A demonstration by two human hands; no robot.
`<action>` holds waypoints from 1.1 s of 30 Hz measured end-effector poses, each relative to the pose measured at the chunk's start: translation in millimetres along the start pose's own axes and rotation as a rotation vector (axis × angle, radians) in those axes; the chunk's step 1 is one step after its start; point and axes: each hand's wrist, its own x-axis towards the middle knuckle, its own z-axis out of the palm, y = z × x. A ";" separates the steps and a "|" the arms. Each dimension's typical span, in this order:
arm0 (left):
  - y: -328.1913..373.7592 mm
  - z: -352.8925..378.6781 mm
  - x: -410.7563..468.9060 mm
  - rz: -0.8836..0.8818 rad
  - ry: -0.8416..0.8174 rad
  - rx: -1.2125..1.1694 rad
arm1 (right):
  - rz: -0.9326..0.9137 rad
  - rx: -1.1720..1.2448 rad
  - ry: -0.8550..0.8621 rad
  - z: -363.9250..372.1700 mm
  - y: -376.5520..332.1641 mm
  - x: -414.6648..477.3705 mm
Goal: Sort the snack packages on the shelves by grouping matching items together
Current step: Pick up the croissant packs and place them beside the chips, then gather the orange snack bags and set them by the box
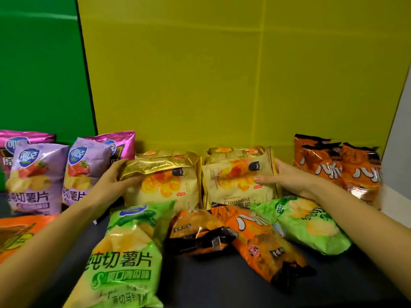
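Observation:
Two cream croissant packs stand side by side at the middle of the dark shelf, with more of the same behind them. My left hand (115,178) grips the left croissant pack (164,185) at its left edge. My right hand (287,176) grips the right croissant pack (235,183) at its right edge. In front lie a green chip bag (124,252) at the near left, two orange snack bags (255,238) fallen over in the middle, and another green chip bag (309,223) at the right.
Purple chip bags (37,176) and magenta bags (120,145) stand at the back left. Orange bags (338,165) stand at the back right by a white side wall (398,152). An orange bag (15,232) lies at the left edge. Yellow and green panels form the back.

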 end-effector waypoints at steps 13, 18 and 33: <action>18.3 4.7 -6.4 0.053 0.078 0.233 | 0.144 -0.322 -0.008 -4.5 -13.5 -8.2; 38.7 -3.6 -20.1 0.186 0.109 0.374 | -0.050 -0.506 0.255 -6.0 -21.5 -38.0; 64.7 90.1 -114.0 0.165 -0.237 1.317 | -0.298 -0.882 0.229 86.1 2.7 -119.3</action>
